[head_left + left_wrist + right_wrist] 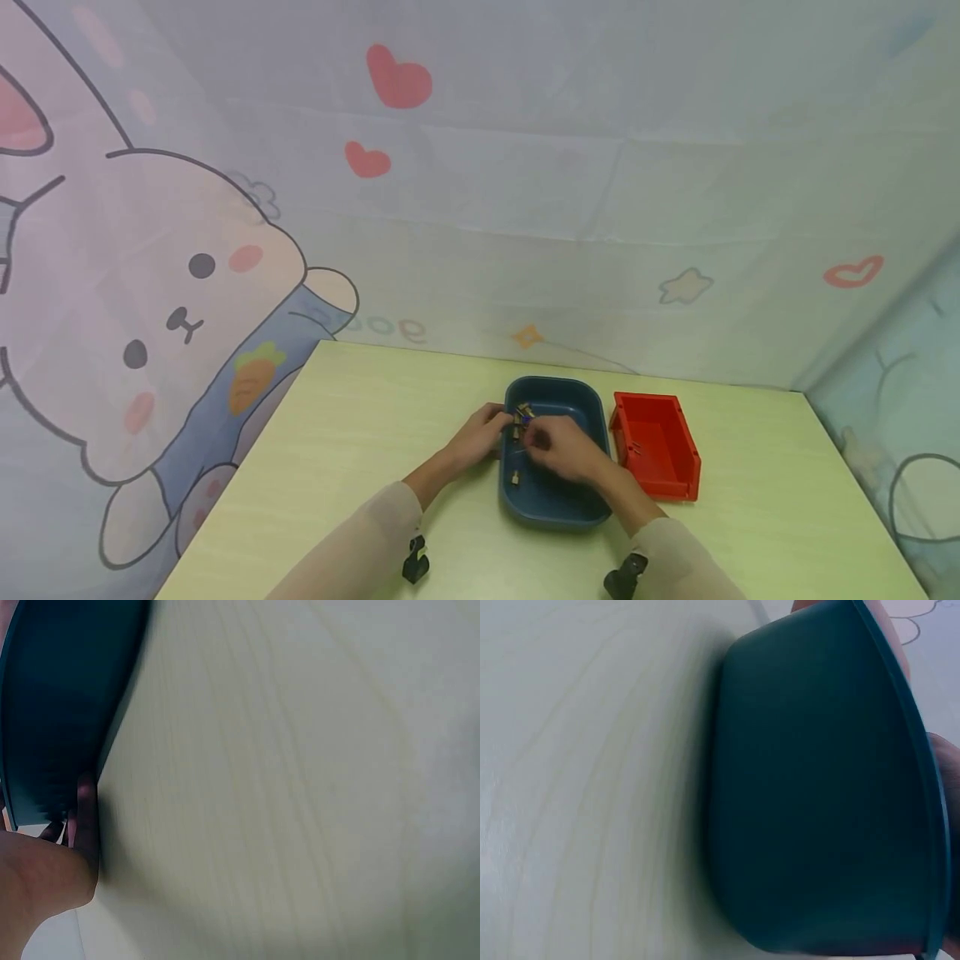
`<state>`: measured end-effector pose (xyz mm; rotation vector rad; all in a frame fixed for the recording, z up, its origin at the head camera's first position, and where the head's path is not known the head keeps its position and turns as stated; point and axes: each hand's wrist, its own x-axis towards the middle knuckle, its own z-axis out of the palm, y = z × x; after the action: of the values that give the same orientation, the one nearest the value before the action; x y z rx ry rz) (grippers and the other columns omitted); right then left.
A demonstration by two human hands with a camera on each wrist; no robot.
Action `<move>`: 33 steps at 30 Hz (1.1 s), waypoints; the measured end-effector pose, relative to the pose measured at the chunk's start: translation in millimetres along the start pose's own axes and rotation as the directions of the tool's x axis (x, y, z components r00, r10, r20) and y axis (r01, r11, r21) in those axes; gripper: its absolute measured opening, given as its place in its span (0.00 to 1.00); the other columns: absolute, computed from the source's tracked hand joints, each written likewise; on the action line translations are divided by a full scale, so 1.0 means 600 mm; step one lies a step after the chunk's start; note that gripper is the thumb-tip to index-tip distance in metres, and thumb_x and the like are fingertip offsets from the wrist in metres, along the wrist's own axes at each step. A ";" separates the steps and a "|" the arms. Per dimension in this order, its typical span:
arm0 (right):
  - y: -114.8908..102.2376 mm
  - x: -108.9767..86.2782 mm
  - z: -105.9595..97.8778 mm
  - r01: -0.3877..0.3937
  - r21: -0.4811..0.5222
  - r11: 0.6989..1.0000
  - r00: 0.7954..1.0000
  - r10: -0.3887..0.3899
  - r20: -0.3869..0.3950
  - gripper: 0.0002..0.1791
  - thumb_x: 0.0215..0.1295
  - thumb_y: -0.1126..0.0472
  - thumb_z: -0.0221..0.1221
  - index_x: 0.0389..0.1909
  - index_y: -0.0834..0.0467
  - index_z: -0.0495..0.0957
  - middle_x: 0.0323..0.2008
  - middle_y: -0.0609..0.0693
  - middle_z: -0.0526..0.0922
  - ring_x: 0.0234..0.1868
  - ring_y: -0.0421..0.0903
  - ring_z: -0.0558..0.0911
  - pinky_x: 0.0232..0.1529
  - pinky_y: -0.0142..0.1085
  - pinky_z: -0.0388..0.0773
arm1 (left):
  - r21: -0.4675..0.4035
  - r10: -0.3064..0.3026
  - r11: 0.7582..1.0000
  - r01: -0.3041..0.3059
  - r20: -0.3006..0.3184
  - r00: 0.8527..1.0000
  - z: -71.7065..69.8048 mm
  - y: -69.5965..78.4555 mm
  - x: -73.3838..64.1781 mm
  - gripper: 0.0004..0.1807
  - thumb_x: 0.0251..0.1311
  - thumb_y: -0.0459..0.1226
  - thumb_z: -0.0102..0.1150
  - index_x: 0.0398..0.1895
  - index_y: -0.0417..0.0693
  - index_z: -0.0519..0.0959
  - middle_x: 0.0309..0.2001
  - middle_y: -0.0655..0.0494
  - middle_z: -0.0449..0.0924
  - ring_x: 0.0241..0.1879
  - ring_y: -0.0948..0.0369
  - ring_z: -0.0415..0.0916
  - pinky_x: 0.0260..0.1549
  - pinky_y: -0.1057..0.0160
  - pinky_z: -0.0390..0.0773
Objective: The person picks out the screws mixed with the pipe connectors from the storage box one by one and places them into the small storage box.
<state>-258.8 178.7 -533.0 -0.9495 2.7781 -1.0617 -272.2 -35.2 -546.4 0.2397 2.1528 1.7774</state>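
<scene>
Left hand (476,437): at the left wall of the blue-green tub (558,523), fingers along the outer side, thumb apparently over the rim, the wall seemingly held between them.

Lone brass-coloured piece (515,478): on the tub's floor, near its left wall, front half.

Brass-coloured cluster (517,432): several small pieces inside the tub, along its left wall, farther back; a speck of blue among them.

Right hand (566,448): inside the tub, just beside the cluster; fingers bent and drawn together, blurred; whether they pinch a piece cannot be told.

Red bin (660,492): just right of the tub, a few slim pieces (636,447) within.

Step in hand, by judgement: picking among the cluster, tub steadied. Next move probably calls for a firm pinch on one piece, then a lift clear of the tub's rim.
</scene>
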 end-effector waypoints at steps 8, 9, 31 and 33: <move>0.005 -0.007 -0.019 -0.032 -0.027 0.999 0.999 0.031 -0.031 0.06 0.65 0.68 0.69 0.35 0.54 0.84 0.33 0.40 0.83 0.36 0.39 0.79 0.43 0.36 0.82 | 0.015 -0.002 1.000 0.001 0.009 1.000 -0.003 0.000 0.002 0.29 0.80 0.47 0.46 0.74 0.38 0.69 0.69 0.42 0.73 0.67 0.45 0.72 0.52 0.52 0.86; 0.007 -0.009 -0.021 -0.030 -0.034 0.999 0.999 0.029 -0.038 0.06 0.65 0.68 0.69 0.35 0.54 0.83 0.33 0.40 0.83 0.36 0.39 0.79 0.43 0.36 0.82 | 0.016 -0.001 1.000 0.001 0.010 1.000 -0.002 -0.001 0.003 0.29 0.80 0.47 0.46 0.74 0.38 0.69 0.69 0.42 0.73 0.67 0.45 0.72 0.51 0.52 0.86; 0.014 -0.042 -0.074 -0.098 -0.041 0.994 0.990 0.094 -0.108 0.06 0.66 0.68 0.70 0.37 0.54 0.85 0.35 0.43 0.84 0.36 0.41 0.79 0.42 0.35 0.84 | 0.024 -0.014 1.000 0.013 0.015 1.000 0.000 -0.005 0.006 0.29 0.80 0.48 0.47 0.75 0.40 0.68 0.70 0.41 0.72 0.69 0.44 0.71 0.53 0.51 0.86; 0.016 -0.046 -0.077 -0.121 -0.028 0.992 0.987 0.117 -0.113 0.06 0.66 0.68 0.70 0.37 0.54 0.85 0.35 0.43 0.84 0.36 0.42 0.80 0.42 0.35 0.84 | 0.023 -0.009 1.000 0.009 0.014 1.000 -0.001 -0.003 0.005 0.29 0.80 0.48 0.48 0.75 0.39 0.68 0.70 0.41 0.72 0.68 0.44 0.71 0.52 0.51 0.86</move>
<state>-251.9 227.1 -508.4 -0.7381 2.9089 -1.0840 -274.8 -35.2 -548.6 0.2469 2.1623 1.7415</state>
